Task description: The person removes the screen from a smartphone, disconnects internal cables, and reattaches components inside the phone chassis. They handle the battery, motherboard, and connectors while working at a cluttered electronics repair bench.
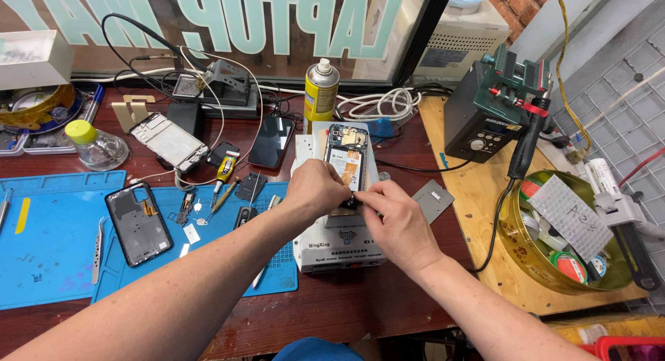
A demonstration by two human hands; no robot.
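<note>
Head view: yellow spray can with white cap (pixel 321 87) upright beyond the fingers; small yellow glue tube (pixel 226 168) and blue rubber work mat (pixel 55 243) to their left; round gold tin of tape rolls (pixel 554 236) to their right. Opened phone with exposed orange-and-black internals (pixel 346 160) lies on white heating block (pixel 336 247). Left hand (pixel 315 188) and right hand (pixel 395 219), fingers pinched shut, grip its lower end.

Both forearms reaching in from near edge, converging at centre; L hand (pixel 315 188) & R hand (pixel 391 219) curling, fingertips meeting, pinching.
</note>
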